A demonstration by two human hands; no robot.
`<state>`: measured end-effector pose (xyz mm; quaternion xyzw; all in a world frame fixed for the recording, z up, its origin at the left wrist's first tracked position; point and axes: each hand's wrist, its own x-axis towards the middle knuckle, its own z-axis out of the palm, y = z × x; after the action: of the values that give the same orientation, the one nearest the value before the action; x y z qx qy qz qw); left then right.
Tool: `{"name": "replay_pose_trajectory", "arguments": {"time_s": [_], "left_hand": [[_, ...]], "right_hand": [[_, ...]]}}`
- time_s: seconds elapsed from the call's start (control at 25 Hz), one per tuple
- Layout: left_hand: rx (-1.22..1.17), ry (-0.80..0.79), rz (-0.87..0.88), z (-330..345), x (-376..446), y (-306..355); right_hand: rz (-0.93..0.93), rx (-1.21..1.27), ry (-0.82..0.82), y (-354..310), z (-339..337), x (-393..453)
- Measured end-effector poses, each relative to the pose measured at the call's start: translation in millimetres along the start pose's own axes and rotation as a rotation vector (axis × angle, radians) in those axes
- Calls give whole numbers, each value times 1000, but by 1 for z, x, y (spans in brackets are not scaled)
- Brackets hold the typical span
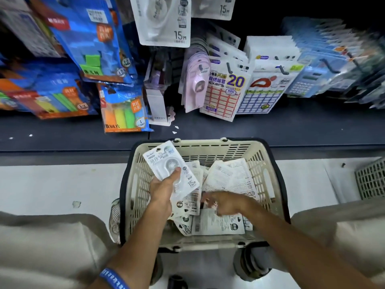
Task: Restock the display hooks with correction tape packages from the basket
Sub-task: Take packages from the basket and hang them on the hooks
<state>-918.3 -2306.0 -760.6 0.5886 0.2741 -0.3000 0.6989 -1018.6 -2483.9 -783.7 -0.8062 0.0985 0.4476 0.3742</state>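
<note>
A cream plastic basket (264,170) with a dark rim sits on the floor below me, holding several white correction tape packages (229,178). My left hand (162,188) grips one correction tape package (164,163) marked 15m, lifted over the basket's left side, thumb on its front. My right hand (223,202) reaches down into the basket with fingers bent over the loose packages; whether it grips one is not visible. More of the same hanging packages (164,19) are on display hooks at the top centre.
Label sticker packs (225,90), pink tape dispensers (195,84) and calculators (308,82) hang on hooks at right. Blue and orange teaching-aid packs (123,107) hang at left. A dark shelf ledge (291,126) runs behind the basket. A second grey basket (370,178) is at the right edge.
</note>
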Motion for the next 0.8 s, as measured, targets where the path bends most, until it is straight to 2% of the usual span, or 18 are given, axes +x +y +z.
{"name": "replay_pose_trajectory", "arguments": {"time_s": [0.08,0.12,0.16,0.2,0.24,0.36,0.44,0.52,0.56,0.64,0.72,0.8], "left_hand": [[32,7,-13,-2,0,0],[53,4,-10,-1,-1,-1],[82,-1,3,0,-2,-1],[115,-12,32,-1,-4,-2],[157,-28,70,-3,-4,-2],[385,-184,187,-11,-4,2],[632,-425,151,-8,-8,7],[822,-605,165,1,-10,7],[829,-618,222,4,-10,6],[770,-530,382,4,-10,6],[807,-417,517,-3,-10,8],[791,-459,452,-10,-7,11]], "right_hand": [[22,-731,3,25,20,-6],[-20,-918,44,34,27,-7],[-68,-981,75,40,31,-7],[-112,-946,84,43,29,-7],[-121,-805,87,44,21,-8],[-70,81,198,35,-13,-23],[-88,471,368,23,-35,-35],[-152,539,437,4,-54,-40],[-190,523,433,-7,-60,-40],[-229,526,390,-20,-70,-38],[-220,463,335,-24,-81,-38],[-180,371,316,-25,-86,-35]]}}
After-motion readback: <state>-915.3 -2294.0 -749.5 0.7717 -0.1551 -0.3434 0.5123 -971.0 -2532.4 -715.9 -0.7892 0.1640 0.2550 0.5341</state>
